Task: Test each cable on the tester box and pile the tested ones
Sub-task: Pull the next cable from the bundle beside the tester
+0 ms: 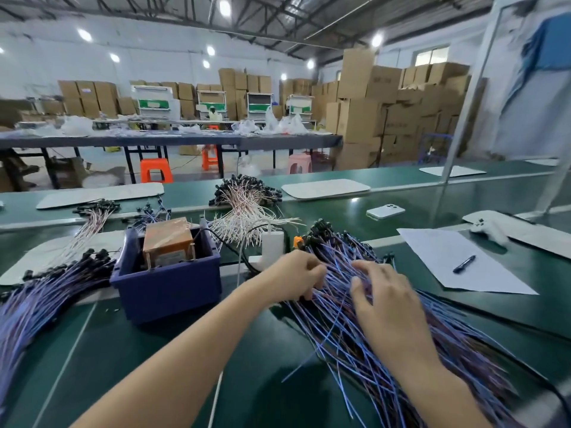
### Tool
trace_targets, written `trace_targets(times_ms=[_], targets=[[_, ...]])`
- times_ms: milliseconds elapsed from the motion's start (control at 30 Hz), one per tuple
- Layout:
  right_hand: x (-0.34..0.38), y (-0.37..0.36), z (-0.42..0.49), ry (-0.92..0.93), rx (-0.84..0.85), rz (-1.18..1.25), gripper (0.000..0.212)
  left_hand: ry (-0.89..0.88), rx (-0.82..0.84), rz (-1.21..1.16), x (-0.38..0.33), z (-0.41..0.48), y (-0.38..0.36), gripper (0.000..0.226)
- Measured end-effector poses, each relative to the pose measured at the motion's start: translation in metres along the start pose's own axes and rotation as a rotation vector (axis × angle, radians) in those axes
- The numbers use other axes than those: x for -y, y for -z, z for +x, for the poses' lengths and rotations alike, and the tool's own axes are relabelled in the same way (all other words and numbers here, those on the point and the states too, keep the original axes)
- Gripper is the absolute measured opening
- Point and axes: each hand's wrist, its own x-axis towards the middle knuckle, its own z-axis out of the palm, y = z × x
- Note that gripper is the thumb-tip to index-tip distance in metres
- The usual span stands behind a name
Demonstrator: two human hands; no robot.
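A big heap of blue and purple cables (383, 341) with black connectors lies on the green bench at the right. My left hand (293, 276) sits on the heap's left edge, fingers curled into the wires. My right hand (386, 301) rests on top of the heap with fingers bent down among the cables. The tester box (168, 240), brown and taped, stands inside a dark blue bin (167, 282) left of my hands. A second pile of blue cables (46, 298) spreads at the far left.
White cables with black ends (247, 208) lie behind the bin, and a white adapter (272, 245) stands beside it. A sheet of paper (457, 257) with a pen (463, 264) lies at the right, a phone (385, 210) further back.
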Motion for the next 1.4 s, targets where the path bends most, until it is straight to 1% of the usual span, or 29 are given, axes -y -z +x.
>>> trace_targets(times_ms=[100, 200, 300, 400, 433, 500, 633, 700, 767, 833, 867, 933, 1000, 1067, 1133, 1200, 1267, 1400], targets=[[0.027, -0.029, -0.007, 0.137, 0.020, 0.099, 0.030, 0.011, 0.221, 0.054, 0.021, -0.038, 0.008, 0.030], [0.060, -0.065, -0.016, 0.309, 0.100, 0.171, 0.027, 0.125, 0.361, 0.176, 0.052, -0.082, 0.026, 0.035], [0.092, -0.101, -0.023, 0.438, 0.214, 0.205, 0.026, 0.315, 0.394, 0.241, 0.089, -0.122, 0.055, 0.038], [0.122, -0.132, -0.023, 0.527, 0.401, 0.181, 0.029, 0.448, 0.351, 0.272, 0.125, -0.159, 0.095, 0.040], [0.132, -0.142, -0.021, 0.559, 0.467, 0.156, 0.029, 0.484, 0.308, 0.263, 0.137, -0.171, 0.109, 0.040], [0.149, -0.158, -0.015, 0.602, 0.565, 0.121, 0.030, 0.547, 0.165, 0.268, 0.160, -0.193, 0.135, 0.035], [0.165, -0.192, -0.010, 0.576, 0.685, 0.131, 0.030, 0.681, -0.218, 0.286, 0.214, -0.227, 0.170, 0.030], [0.162, -0.206, -0.013, 0.531, 0.644, 0.131, 0.027, 0.748, -0.441, 0.238, 0.239, -0.240, 0.180, 0.025], [0.158, -0.216, -0.014, 0.490, 0.586, 0.155, 0.023, 0.794, -0.602, 0.191, 0.260, -0.250, 0.185, 0.016], [0.156, -0.221, -0.012, 0.469, 0.559, 0.170, 0.021, 0.848, -0.669, 0.163, 0.277, -0.257, 0.189, 0.018], [0.156, -0.223, -0.011, 0.462, 0.555, 0.176, 0.020, 0.876, -0.670, 0.156, 0.284, -0.259, 0.189, 0.019], [0.155, -0.224, -0.010, 0.454, 0.552, 0.186, 0.020, 0.942, -0.612, 0.160, 0.296, -0.263, 0.191, 0.020], [0.154, -0.225, -0.011, 0.448, 0.551, 0.188, 0.020, 1.024, -0.517, 0.161, 0.302, -0.267, 0.197, 0.023], [0.154, -0.225, -0.011, 0.443, 0.544, 0.196, 0.020, 1.077, -0.449, 0.111, 0.304, -0.273, 0.208, 0.022], [0.154, -0.224, -0.011, 0.443, 0.539, 0.194, 0.021, 1.100, -0.352, 0.056, 0.299, -0.281, 0.221, 0.017], [0.154, -0.224, -0.012, 0.436, 0.533, 0.196, 0.021, 1.104, -0.213, 0.056, 0.291, -0.287, 0.229, 0.021], [0.155, -0.223, -0.013, 0.428, 0.530, 0.194, 0.020, 1.113, -0.105, 0.110, 0.284, -0.291, 0.232, 0.022], [0.155, -0.221, -0.015, 0.403, 0.534, 0.217, 0.020, 1.119, 0.068, 0.294, 0.276, -0.292, 0.231, 0.016]])
